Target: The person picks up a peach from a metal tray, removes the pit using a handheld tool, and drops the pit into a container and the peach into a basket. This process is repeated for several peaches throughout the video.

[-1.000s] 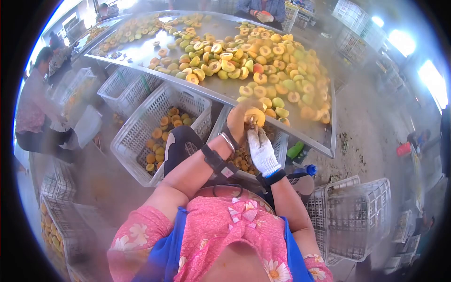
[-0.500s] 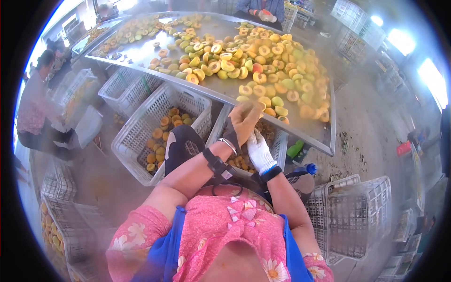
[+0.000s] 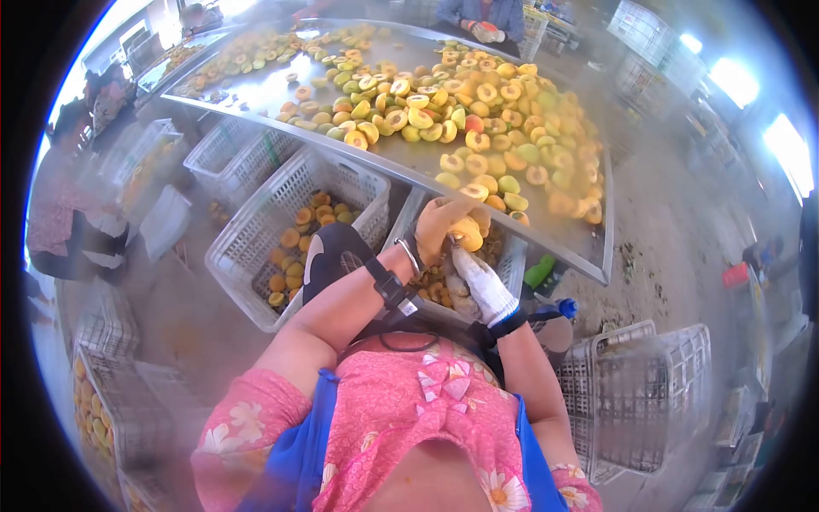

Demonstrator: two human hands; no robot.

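My left hand [image 3: 439,226], bare with a bracelet and a wristband, is closed on a yellow peach half [image 3: 467,232] near the front edge of the metal table [image 3: 401,172]. My right hand [image 3: 479,282], in a white glove, touches the underside of that fruit; what its fingers hold is hidden. Many halved peaches [image 3: 418,118] lie across the tabletop just beyond. Beneath my hands a white crate [image 3: 514,266] contains small brown and orange pieces. Left of it, another white crate [image 3: 247,286] holds peach halves.
Black-and-white crates [image 3: 636,397] stand at the lower right. A blue bottle cap [image 3: 567,307] and a green object [image 3: 539,271] are beside my leg. Across the table sits a person [image 3: 486,17]; another person [image 3: 64,213] works at the left. More fruit crates [image 3: 119,418] stand lower left.
Both hands have drawn back slightly from the table edge toward my body. A yellow peach half now shows between them, and the gloved hand has turned and lowered.
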